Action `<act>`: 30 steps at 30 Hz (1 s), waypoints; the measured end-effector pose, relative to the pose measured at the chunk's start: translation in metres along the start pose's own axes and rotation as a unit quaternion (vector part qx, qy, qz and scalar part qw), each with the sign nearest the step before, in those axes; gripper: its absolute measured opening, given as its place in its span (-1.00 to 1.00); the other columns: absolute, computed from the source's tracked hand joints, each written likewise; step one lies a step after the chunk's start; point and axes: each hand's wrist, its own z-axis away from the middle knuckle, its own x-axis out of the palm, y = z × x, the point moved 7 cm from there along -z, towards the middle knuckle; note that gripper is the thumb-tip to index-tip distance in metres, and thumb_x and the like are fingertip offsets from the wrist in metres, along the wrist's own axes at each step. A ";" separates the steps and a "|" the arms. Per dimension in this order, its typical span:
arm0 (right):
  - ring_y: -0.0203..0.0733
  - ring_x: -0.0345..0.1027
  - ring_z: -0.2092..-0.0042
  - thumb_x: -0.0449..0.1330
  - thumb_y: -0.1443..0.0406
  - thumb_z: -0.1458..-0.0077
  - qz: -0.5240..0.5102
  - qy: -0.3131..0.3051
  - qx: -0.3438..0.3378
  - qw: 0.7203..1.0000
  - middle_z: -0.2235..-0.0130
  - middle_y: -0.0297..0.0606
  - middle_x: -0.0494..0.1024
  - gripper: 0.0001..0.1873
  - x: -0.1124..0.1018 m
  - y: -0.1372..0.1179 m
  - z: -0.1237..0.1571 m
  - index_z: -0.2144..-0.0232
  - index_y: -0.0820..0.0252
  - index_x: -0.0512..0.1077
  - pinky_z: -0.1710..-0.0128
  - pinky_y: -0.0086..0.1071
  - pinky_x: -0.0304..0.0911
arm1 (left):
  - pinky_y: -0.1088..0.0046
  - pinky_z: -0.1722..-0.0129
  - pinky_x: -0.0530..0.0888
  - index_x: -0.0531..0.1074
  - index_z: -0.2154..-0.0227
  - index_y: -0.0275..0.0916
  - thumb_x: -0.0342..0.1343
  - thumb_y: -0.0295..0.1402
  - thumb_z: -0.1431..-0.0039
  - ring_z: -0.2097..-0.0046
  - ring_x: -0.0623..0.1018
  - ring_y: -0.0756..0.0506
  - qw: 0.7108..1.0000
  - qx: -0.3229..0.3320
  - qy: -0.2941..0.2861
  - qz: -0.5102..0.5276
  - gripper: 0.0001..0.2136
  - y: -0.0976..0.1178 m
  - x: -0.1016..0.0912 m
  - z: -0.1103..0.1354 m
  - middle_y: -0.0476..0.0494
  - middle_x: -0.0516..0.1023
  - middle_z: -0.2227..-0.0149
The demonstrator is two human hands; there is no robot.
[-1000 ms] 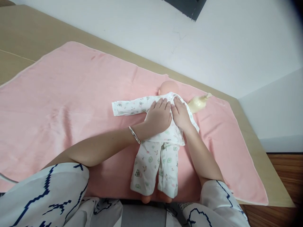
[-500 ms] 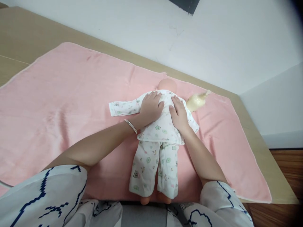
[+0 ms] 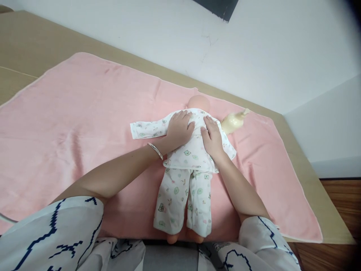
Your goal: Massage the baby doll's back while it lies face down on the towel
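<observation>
A baby doll (image 3: 198, 101) lies face down, its head away from me and its feet at the near edge. It wears a white printed top (image 3: 191, 152) and matching trousers (image 3: 173, 195). My left hand (image 3: 179, 128) rests flat on the left side of the doll's upper back, fingers stretched out. On the right side of the back lies my right hand (image 3: 212, 137), also flat, with the thumb pointing inward. Neither hand grips anything. Beside the doll's right shoulder is a pale yellow bottle-shaped item (image 3: 233, 122), its exact kind unclear.
Under the doll a pink blanket (image 3: 107, 98) is spread with a few creases. It covers much of a wooden table (image 3: 56, 35). A white wall (image 3: 267, 52) stands along the far side, with a dark panel (image 3: 220, 7) on it. Wooden flooring (image 3: 342, 203) shows at the right.
</observation>
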 end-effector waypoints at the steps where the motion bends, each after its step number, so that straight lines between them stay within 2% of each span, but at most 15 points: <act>1: -0.02 0.03 -0.43 -0.11 0.07 -0.36 -0.001 0.001 -0.001 1.000 -0.36 0.00 0.25 -0.39 0.000 0.000 0.000 -0.29 0.29 0.27 -0.44 0.08 -0.13 | 0.08 -0.33 0.26 0.39 -0.16 -0.40 -0.12 -0.31 -0.35 -0.28 0.38 -0.29 1.000 -0.002 0.001 0.002 -0.57 0.000 0.000 0.000 -0.37 0.44 -0.22; 6: 0.00 0.06 -0.42 -0.09 0.07 -0.36 -0.004 0.007 -0.007 1.000 -0.35 0.04 0.26 -0.38 0.000 0.000 0.000 -0.28 0.32 0.28 -0.44 0.07 -0.11 | 0.07 -0.33 0.27 0.39 -0.15 -0.38 -0.11 -0.31 -0.35 -0.27 0.39 -0.30 1.000 -0.001 0.006 0.005 -0.58 -0.002 0.001 0.001 -0.37 0.45 -0.22; 11: 0.02 0.12 -0.39 -0.09 0.06 -0.35 -0.010 0.030 -0.011 0.999 -0.33 -0.02 0.32 -0.42 0.000 0.000 0.001 -0.25 0.21 0.32 -0.41 0.14 -0.07 | 0.07 -0.33 0.27 0.39 -0.15 -0.38 -0.09 -0.32 -0.35 -0.27 0.39 -0.29 1.000 0.001 0.008 0.008 -0.59 -0.002 0.000 0.001 -0.36 0.46 -0.21; 15: 0.03 0.15 -0.37 -0.09 0.05 -0.34 -0.018 0.040 -0.012 0.999 -0.31 0.00 0.35 -0.41 0.001 0.000 0.002 -0.24 0.26 0.33 -0.41 0.12 -0.04 | 0.11 -0.33 0.27 0.40 -0.14 -0.37 -0.07 -0.34 -0.34 -0.27 0.40 -0.27 1.000 0.003 0.005 0.001 -0.61 -0.002 0.000 0.001 -0.33 0.47 -0.20; 26: 0.00 0.13 -0.38 -0.07 0.07 -0.33 -0.014 0.032 -0.007 0.999 -0.32 -0.01 0.33 -0.43 -0.001 0.000 0.001 -0.24 0.22 0.33 -0.41 0.12 -0.05 | 0.05 -0.31 0.31 0.40 -0.14 -0.32 -0.10 -0.31 -0.34 -0.26 0.41 -0.27 1.000 0.002 0.017 0.005 -0.60 -0.003 -0.002 0.001 -0.33 0.47 -0.20; 30: 0.00 0.14 -0.38 -0.06 0.11 -0.32 -0.004 0.022 -0.001 1.000 -0.32 -0.01 0.34 -0.44 -0.002 -0.003 -0.002 -0.24 0.23 0.33 -0.40 0.10 -0.03 | 0.02 -0.32 0.28 0.41 -0.12 -0.37 -0.15 -0.37 -0.36 -0.28 0.38 -0.29 0.999 0.029 0.022 -0.017 -0.61 0.007 -0.008 0.005 -0.39 0.44 -0.22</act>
